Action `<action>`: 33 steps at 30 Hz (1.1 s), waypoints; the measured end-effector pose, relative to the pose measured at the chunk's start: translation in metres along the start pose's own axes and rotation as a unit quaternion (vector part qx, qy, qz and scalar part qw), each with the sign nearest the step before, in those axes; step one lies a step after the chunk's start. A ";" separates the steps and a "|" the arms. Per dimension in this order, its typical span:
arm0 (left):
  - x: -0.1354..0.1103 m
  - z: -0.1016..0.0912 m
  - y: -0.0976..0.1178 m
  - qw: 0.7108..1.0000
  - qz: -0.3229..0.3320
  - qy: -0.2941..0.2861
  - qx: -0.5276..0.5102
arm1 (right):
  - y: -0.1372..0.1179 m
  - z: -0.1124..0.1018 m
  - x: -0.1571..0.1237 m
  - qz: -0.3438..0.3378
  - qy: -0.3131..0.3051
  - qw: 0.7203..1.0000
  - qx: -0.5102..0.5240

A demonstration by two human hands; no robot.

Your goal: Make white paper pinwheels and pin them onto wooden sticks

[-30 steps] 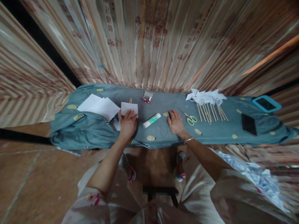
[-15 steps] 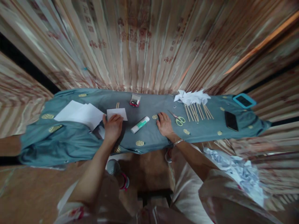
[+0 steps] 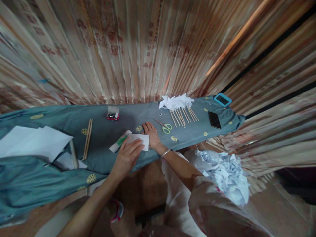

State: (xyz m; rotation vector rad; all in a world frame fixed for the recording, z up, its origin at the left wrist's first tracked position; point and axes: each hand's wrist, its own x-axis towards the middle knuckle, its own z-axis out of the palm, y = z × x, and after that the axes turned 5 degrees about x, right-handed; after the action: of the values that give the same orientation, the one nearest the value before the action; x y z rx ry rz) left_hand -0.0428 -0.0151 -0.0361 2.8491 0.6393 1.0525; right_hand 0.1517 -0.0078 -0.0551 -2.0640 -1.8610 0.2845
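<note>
My left hand point(image 3: 127, 155) lies flat with fingers stretched out on a small white paper square point(image 3: 144, 142) on the blue cloth-covered table point(image 3: 103, 144). The paper partly covers a glue stick point(image 3: 118, 143). My right hand point(image 3: 152, 136) rests flat on the cloth just right of the paper, fingers extended, a bangle at the wrist. Green-handled scissors point(image 3: 165, 126) lie just beyond my right hand.
Wooden sticks point(image 3: 182, 116) and white paper pinwheels point(image 3: 175, 101) lie at the right back. A pin box point(image 3: 113, 115), a stick pair point(image 3: 87, 138), white sheets point(image 3: 34, 141), a black phone point(image 3: 214, 119) and a blue-cased device point(image 3: 222, 99) lie about. Crumpled paper point(image 3: 225, 172) sits on my lap.
My left hand has slid the white paper square to the right, over the glue stick and up beside my right hand. The view has swung rightward.
</note>
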 end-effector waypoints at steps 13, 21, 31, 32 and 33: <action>-0.013 0.034 -0.004 0.982 -0.122 -0.142 0.032 | 0.007 0.005 0.000 -0.032 0.023 0.999 0.035; -0.012 0.022 -0.004 0.970 -0.155 -0.178 0.058 | 0.002 -0.004 0.000 -0.024 0.005 0.998 0.052; -0.020 0.015 -0.027 0.969 -0.176 -0.168 0.047 | 0.019 -0.021 -0.004 -0.091 0.045 0.982 0.158; -0.021 0.015 -0.029 0.969 -0.178 -0.165 0.043 | 0.017 -0.022 -0.004 -0.101 0.053 0.978 0.176; -0.022 0.015 -0.031 0.970 -0.179 -0.162 0.041 | 0.015 -0.024 -0.004 -0.111 0.056 0.973 0.194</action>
State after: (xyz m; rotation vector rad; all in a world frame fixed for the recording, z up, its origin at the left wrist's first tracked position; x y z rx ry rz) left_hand -0.0596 0.0058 -0.0667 2.7272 1.1239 0.5037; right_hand 0.1737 -0.0157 -0.0390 -1.5668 -1.7807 0.4257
